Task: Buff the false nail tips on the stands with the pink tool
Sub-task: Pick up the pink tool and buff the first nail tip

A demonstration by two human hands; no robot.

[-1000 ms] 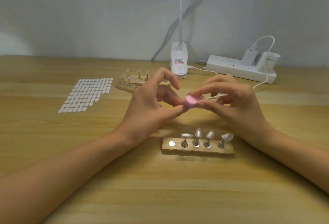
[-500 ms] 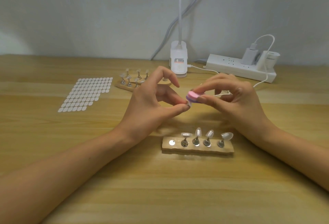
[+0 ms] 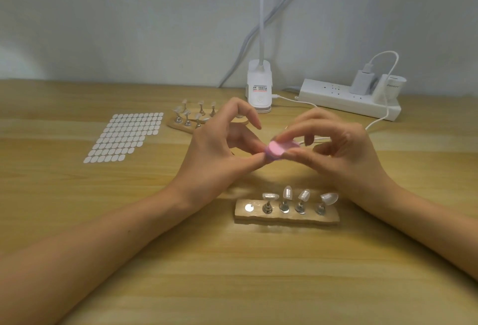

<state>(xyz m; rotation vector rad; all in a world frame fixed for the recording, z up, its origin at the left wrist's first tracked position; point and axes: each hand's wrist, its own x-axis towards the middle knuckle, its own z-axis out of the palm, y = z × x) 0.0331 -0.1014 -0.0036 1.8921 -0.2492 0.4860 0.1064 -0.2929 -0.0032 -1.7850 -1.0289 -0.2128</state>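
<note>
My right hand (image 3: 344, 154) pinches the pink buffing tool (image 3: 276, 150), a small oval block, between thumb and fingers above the table's middle. My left hand (image 3: 217, 159) meets it from the left, thumb and middle finger pinched together at the tool's edge and index finger raised. What they pinch is hidden behind the tool and fingertips. Below the hands lies a wooden base (image 3: 287, 218) carrying several metal stands with clear false nail tips (image 3: 287, 191). Its leftmost spot (image 3: 249, 207) shows only a bare silver disc.
A second wooden base with nail tips on stands (image 3: 191, 117) lies behind my left hand. A sheet of white oval stickers (image 3: 124, 136) is at the left. A white lamp base (image 3: 259, 89), a power strip (image 3: 346, 99) and a white cable (image 3: 375, 121) sit at the back.
The pink tool has shifted slightly back and forth against my left fingertips and has turned its flat pink face more toward me. The arms and the bases stay where they were.
</note>
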